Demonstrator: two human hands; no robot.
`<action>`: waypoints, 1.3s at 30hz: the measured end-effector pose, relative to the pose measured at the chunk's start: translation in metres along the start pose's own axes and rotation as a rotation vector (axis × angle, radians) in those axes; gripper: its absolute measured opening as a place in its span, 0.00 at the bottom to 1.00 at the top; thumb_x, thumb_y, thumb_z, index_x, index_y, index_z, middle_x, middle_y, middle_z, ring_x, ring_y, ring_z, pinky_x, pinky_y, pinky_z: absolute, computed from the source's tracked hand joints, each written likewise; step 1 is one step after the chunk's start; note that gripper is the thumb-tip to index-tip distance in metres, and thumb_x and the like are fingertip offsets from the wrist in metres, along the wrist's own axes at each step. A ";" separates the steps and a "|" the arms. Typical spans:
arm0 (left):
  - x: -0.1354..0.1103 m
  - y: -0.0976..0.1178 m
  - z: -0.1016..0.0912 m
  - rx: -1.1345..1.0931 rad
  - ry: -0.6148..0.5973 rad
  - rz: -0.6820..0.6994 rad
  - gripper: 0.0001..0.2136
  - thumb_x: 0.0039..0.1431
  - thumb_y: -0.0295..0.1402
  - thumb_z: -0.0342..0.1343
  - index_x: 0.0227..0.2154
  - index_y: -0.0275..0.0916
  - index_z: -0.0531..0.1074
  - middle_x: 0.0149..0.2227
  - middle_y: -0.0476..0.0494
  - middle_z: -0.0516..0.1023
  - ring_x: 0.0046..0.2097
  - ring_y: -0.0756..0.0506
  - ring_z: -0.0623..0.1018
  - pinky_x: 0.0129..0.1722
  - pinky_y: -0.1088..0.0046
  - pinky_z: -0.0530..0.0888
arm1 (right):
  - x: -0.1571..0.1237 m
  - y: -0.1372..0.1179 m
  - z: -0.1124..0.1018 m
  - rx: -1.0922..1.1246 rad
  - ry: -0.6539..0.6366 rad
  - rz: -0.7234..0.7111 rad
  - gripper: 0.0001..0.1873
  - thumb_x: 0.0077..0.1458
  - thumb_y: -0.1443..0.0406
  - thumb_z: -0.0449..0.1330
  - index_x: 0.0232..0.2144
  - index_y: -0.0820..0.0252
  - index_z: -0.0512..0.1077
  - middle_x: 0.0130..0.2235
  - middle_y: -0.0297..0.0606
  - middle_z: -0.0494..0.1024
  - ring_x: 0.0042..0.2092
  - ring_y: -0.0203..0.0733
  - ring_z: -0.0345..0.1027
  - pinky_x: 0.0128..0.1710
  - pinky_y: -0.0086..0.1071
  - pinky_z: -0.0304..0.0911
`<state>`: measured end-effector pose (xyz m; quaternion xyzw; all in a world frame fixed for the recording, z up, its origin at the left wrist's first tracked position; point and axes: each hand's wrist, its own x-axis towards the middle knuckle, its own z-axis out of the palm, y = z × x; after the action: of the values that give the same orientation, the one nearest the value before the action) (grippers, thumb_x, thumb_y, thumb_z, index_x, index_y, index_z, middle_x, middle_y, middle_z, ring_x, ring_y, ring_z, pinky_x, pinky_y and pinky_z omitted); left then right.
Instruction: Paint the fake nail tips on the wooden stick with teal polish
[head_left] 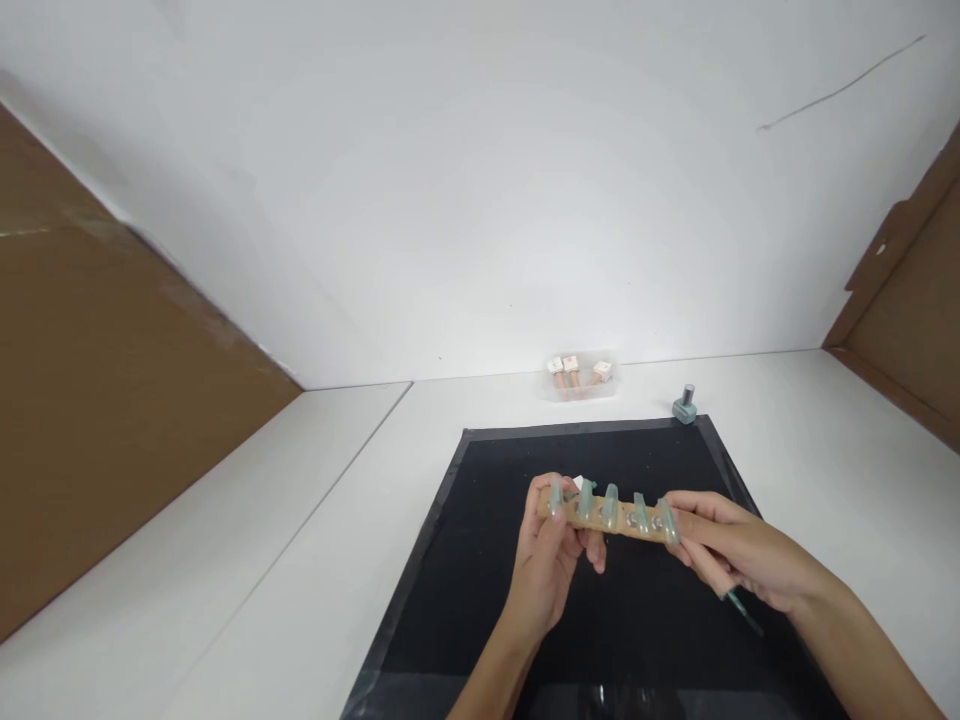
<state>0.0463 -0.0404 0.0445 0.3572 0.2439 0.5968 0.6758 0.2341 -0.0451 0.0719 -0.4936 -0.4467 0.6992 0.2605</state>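
Observation:
My left hand (544, 570) is closed on the left end of a tan strip (621, 518) that carries several glossy green nail tips (611, 507) in a row. It is held up above a black mat. My right hand (750, 550) is closed around the peach-coloured cap of a nail polish brush (710, 572), whose thin green-coated end points down and right. The fingers of that hand also touch the strip's right end. A small white piece (578, 482) shows behind the strip near my left fingers, mostly hidden.
At the mat's (645, 640) far right corner stands a green polish bottle (684, 409) with a bare grey neck. Behind the mat, a clear plastic box (589, 392) holds several small bottles with peach caps. Cardboard panels (112, 350) flank the white table (315, 480).

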 end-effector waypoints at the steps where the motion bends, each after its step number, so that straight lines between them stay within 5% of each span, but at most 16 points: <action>1: 0.000 0.001 0.001 0.001 0.012 0.015 0.15 0.51 0.43 0.60 0.33 0.42 0.61 0.23 0.57 0.67 0.18 0.56 0.69 0.16 0.82 0.67 | 0.000 0.001 0.000 0.004 -0.007 0.011 0.23 0.49 0.46 0.59 0.25 0.60 0.65 0.20 0.27 0.61 0.20 0.27 0.41 0.19 0.26 0.34; 8: 0.003 0.001 -0.002 -0.018 0.039 -0.027 0.15 0.51 0.44 0.58 0.32 0.42 0.62 0.22 0.58 0.65 0.15 0.58 0.63 0.12 0.84 0.64 | -0.002 -0.006 -0.005 -0.087 -0.042 0.022 0.23 0.50 0.47 0.58 0.22 0.61 0.65 0.18 0.25 0.60 0.17 0.25 0.40 0.17 0.24 0.33; 16: -0.002 0.003 -0.011 -0.028 -0.131 -0.264 0.14 0.53 0.44 0.57 0.35 0.40 0.62 0.21 0.57 0.63 0.18 0.57 0.63 0.13 0.84 0.69 | -0.002 -0.005 -0.009 -0.056 0.341 -0.118 0.21 0.51 0.48 0.57 0.29 0.60 0.68 0.14 0.23 0.57 0.18 0.27 0.41 0.17 0.22 0.34; 21: -0.003 -0.001 -0.012 -0.068 -0.229 -0.217 0.18 0.49 0.48 0.58 0.33 0.41 0.62 0.22 0.56 0.62 0.19 0.58 0.61 0.14 0.85 0.68 | -0.001 -0.003 -0.007 -0.050 0.328 -0.113 0.20 0.51 0.48 0.56 0.30 0.59 0.68 0.17 0.24 0.59 0.18 0.27 0.41 0.17 0.23 0.35; 31: -0.002 -0.001 -0.005 0.068 -0.145 -0.281 0.25 0.46 0.58 0.54 0.28 0.39 0.60 0.20 0.57 0.55 0.18 0.60 0.50 0.12 0.89 0.47 | 0.001 -0.002 -0.007 -0.053 0.313 -0.122 0.20 0.51 0.47 0.56 0.30 0.59 0.68 0.18 0.25 0.60 0.17 0.27 0.42 0.16 0.23 0.35; 39: -0.002 -0.003 0.002 0.113 -0.116 -0.338 0.24 0.46 0.57 0.56 0.27 0.39 0.57 0.22 0.57 0.56 0.18 0.60 0.51 0.13 0.86 0.48 | -0.001 -0.004 -0.004 -0.030 0.384 -0.274 0.24 0.48 0.44 0.58 0.30 0.60 0.69 0.23 0.29 0.65 0.17 0.27 0.48 0.13 0.23 0.44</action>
<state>0.0492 -0.0431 0.0431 0.3824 0.2942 0.4383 0.7584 0.2375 -0.0424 0.0754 -0.5561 -0.4623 0.5437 0.4259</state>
